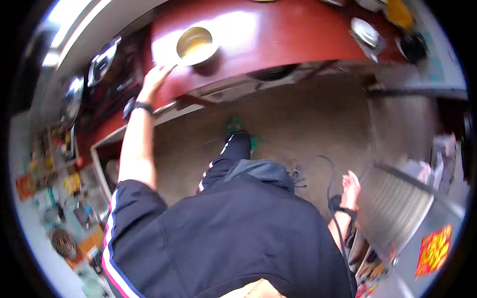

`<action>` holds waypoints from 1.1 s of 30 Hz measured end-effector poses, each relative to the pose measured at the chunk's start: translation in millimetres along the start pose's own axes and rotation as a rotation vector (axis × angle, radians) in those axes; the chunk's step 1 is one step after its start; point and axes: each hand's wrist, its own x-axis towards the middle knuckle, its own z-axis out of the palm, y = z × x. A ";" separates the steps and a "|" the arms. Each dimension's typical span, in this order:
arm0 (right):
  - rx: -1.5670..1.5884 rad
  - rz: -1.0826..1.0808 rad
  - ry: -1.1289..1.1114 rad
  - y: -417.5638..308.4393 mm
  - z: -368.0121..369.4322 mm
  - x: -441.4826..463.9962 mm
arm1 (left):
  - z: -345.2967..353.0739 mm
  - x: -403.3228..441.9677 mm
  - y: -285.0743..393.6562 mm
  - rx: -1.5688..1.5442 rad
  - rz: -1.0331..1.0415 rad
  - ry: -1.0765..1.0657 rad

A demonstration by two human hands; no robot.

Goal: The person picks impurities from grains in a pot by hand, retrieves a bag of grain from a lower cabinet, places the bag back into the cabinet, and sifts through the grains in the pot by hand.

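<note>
A round metal bowl [195,45] with a shiny golden inside is at the left part of the red table [283,37], its near edge casting a dark shadow. My left hand [157,77] reaches forward to the bowl's near left side. Its fingers are closed at the rim, where a short handle may stick out; blur hides the exact grip. Low on the right, away from the table, my right hand [351,186] hangs beside my body with its fingers loosely apart and nothing in them.
A dark stove [112,82] adjoins the table on the left. White dishes [365,34] and a black round item [413,47] sit at the table's right end. A ribbed panel [395,203] stands near my right hand, and a dark cord [332,184] hangs beside me.
</note>
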 end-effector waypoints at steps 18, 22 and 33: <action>-0.258 -0.146 -0.164 -219.8 -23.7 282.5 | 113.0 -55.7 297.2 0.005 -0.138 0.225; -0.253 -0.136 -0.187 -248.7 -42.4 329.9 | 146.1 -55.6 425.0 -0.134 -0.007 0.133; -0.285 -0.173 -0.508 -278.6 -61.2 563.4 | 319.2 -103.4 698.0 0.002 0.252 -0.240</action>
